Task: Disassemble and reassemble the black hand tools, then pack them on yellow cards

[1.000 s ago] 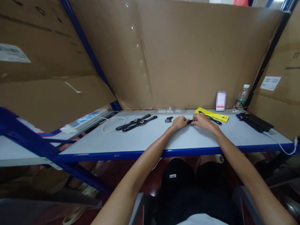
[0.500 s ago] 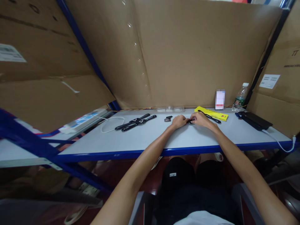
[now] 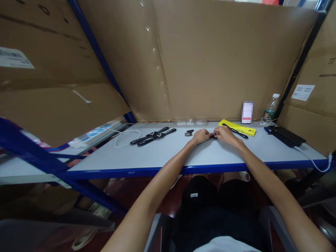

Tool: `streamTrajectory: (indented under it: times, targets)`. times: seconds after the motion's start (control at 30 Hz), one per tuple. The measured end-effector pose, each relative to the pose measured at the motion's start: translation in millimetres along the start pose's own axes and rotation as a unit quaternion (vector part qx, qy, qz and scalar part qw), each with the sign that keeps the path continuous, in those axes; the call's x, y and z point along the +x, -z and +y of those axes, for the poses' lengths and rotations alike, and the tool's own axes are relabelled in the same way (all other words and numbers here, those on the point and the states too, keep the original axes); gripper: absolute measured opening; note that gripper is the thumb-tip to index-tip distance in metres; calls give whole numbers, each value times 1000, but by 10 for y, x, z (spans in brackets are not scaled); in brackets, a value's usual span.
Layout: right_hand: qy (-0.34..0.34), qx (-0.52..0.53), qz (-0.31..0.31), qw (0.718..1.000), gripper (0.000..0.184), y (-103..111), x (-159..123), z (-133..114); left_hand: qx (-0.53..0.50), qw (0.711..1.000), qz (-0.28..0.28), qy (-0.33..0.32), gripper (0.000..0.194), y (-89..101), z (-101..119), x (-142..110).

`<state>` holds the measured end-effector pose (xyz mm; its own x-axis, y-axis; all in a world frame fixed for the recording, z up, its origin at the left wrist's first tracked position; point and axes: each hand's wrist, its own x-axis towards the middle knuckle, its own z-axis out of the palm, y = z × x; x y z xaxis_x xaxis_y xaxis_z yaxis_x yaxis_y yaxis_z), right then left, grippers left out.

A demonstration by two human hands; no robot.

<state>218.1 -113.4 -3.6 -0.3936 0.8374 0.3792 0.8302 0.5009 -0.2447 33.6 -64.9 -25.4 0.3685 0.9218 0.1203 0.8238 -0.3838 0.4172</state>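
Observation:
My left hand (image 3: 202,135) and my right hand (image 3: 222,134) meet over the table, fingers closed on a small black piece (image 3: 214,137). Most of that piece is hidden by the fingers, so its kind cannot be made out. Just left of my left hand lie small dark flat pieces (image 3: 189,133). Behind my right hand is a yellow card (image 3: 246,131) with a slim black handled item (image 3: 238,133) lying across it. Two long black strap-like items (image 3: 156,137) rest side by side farther left.
A clear plastic tray (image 3: 191,122) lies along the cardboard back wall (image 3: 199,63). At the right stand a phone (image 3: 247,112) and a water bottle (image 3: 269,110), near a black case (image 3: 287,135) with a white cable. A power strip (image 3: 94,134) is at the left. The table has a blue front edge (image 3: 147,172).
The view has shifted slightly. Both hands stay together at the same spot, with the fingers moving a little around the small black piece.

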Motion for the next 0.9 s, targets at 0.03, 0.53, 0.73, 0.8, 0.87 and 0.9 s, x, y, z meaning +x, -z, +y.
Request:
streamTrajectory:
  times: [0.03,0.53,0.73,0.8,0.87,0.9]
  targets:
    - [-5,11,3,1000,19,-10,1,-13,-3,1000,-1,0,50,0,-4,-1]
    - [-91,113,-5,989,10,-23,88,84,-2,1000,-3,-8,48,7,5,0]
    - [-6,58,7,998,11,0,51,61,4,1000,-4,-6,46,-8,-26,27]
    - [-4,68,-5,998,14,-2,44,66,-1,1000,-7,-6,46,4,-20,23]
    - [-8,73,-11,997,15,-6,38,68,-11,1000,-15,-9,46,25,-6,10]
    - [-8,71,-11,997,15,-6,36,68,-16,1000,-19,-9,46,37,2,2]
